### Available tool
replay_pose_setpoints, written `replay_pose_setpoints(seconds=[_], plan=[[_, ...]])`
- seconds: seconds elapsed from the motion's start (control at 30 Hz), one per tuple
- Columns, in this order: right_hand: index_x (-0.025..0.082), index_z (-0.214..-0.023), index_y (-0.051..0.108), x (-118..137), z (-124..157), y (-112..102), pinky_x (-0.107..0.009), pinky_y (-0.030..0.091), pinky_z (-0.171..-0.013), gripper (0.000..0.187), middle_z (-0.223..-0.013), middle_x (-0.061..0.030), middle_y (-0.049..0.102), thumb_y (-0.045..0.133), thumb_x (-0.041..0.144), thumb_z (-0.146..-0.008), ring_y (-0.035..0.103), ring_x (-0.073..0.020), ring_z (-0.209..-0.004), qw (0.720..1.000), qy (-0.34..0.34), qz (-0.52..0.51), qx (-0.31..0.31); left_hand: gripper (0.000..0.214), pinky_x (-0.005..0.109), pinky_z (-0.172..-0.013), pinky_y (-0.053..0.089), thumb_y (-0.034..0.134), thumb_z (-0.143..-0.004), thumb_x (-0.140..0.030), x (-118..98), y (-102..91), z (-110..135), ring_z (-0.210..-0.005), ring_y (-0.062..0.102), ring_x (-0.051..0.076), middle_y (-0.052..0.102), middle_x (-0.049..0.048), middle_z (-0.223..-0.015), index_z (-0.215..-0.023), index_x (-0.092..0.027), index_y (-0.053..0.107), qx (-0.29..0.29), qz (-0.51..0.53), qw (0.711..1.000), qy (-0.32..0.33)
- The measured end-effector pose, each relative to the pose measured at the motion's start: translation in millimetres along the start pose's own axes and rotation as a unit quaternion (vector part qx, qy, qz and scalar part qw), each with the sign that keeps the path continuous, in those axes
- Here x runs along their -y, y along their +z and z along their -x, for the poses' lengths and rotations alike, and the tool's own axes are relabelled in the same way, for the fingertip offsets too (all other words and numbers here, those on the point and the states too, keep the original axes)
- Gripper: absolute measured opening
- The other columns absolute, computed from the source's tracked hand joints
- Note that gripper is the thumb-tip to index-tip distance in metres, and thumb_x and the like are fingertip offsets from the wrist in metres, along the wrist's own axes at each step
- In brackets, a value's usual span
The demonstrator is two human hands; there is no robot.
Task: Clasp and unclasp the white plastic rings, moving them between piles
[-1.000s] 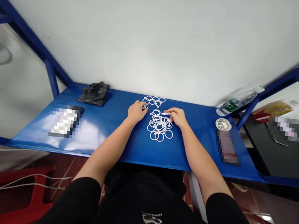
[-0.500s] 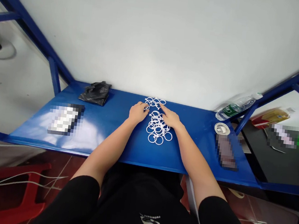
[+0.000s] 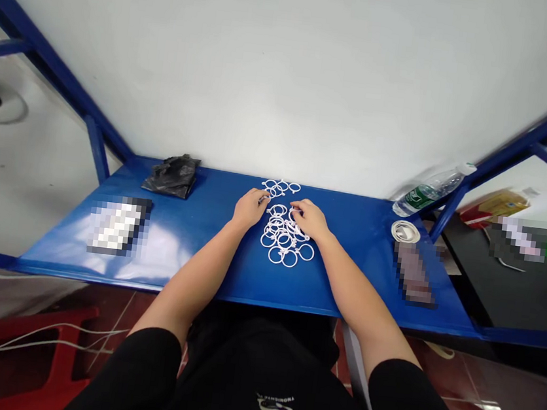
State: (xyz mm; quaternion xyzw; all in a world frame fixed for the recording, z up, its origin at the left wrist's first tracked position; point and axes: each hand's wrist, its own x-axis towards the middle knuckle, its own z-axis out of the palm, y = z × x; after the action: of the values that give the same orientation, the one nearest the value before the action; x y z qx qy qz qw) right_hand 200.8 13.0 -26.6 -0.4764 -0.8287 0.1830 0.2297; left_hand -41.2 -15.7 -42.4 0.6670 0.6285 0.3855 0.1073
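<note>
- White rings: the larger pile (image 3: 285, 234) lies overlapping at the middle of the worktop (image 3: 240, 274); the smaller group (image 3: 278, 190) lies behind it, near the wall (image 3: 278, 74).
- Left hand (image 3: 250, 208): positioned left of the rings, fingertips at the front left edge of the smaller group. The grip is bent; whether it pinches a ring cannot be told.
- Right hand (image 3: 310, 220): positioned over the back right part of the larger pile, fingers curled toward a ring. Whether this grip is spread or pressed together cannot be told.
- Left side of worktop: a crumpled black bag (image 3: 173, 175) at the back; a blurred-out object (image 3: 119, 226) nearer the front.
- Right side of worktop: a clear bottle (image 3: 428, 192) with a green label at the back; in front of it, a pale coil (image 3: 405, 232) and a dark blurred-out item (image 3: 414, 273).
</note>
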Motion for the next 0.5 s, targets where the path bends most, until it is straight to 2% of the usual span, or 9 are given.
replay_pose_setpoints(seconds=[0.1, 0.23, 0.37, 0.5], plan=[[0.022, -0.107, 0.08, -10, -2, 4, -0.034, 0.054, -0.091, 0.021, -0.107, -0.0064, 0.077, 0.062, 0.027, -0.097, 0.071, -0.0219, -0.098, 0.995, 0.004, -0.079, -0.055, 0.02, 0.032, -0.086, 0.054, 0.065, -0.098, -0.028, 2, 3.5, -2, -0.086, 0.07, 0.019, 0.077, 0.0065, -0.106, -0.113, -0.022, 0.077, -0.048, 0.07, 0.996, -0.014], [0.021, -0.104, 0.079, -17, -3, 4, -0.032, 0.053, -0.082, 0.02, -0.101, -0.0052, 0.079, 0.063, 0.029, -0.096, 0.07, -0.0197, -0.088, 0.986, 0.002, -0.141, -0.085, 0.02, 0.029, -0.08, 0.055, 0.066, -0.098, -0.035, 3, 5.3, -3, -0.08, 0.071, 0.017, 0.078, 0.0038, -0.092, -0.106, -0.02, 0.076, -0.086, 0.165, 0.981, -0.056], [0.023, -0.1, 0.081, -15, -2, -1, -0.032, 0.053, -0.08, 0.016, -0.099, -0.0042, 0.08, 0.07, 0.03, -0.091, 0.071, -0.0192, -0.085, 0.991, -0.029, -0.125, -0.026, 0.021, 0.029, -0.078, 0.055, 0.066, -0.096, -0.036, 3, 5.2, -4, -0.078, 0.072, 0.017, 0.078, 0.0027, -0.084, -0.104, -0.019, 0.075, -0.099, 0.206, 0.971, -0.077], [0.023, -0.091, 0.083, -16, -1, -5, -0.035, 0.055, -0.09, 0.023, -0.104, -0.0041, 0.082, 0.06, 0.02, -0.093, 0.075, -0.021, -0.097, 0.99, -0.03, -0.137, 0.01, 0.022, 0.028, -0.075, 0.054, 0.066, -0.095, -0.038, 5, 7.6, -3, -0.076, 0.073, 0.017, 0.077, 0.0022, -0.082, -0.104, -0.02, 0.075, -0.084, 0.216, 0.97, -0.071]])
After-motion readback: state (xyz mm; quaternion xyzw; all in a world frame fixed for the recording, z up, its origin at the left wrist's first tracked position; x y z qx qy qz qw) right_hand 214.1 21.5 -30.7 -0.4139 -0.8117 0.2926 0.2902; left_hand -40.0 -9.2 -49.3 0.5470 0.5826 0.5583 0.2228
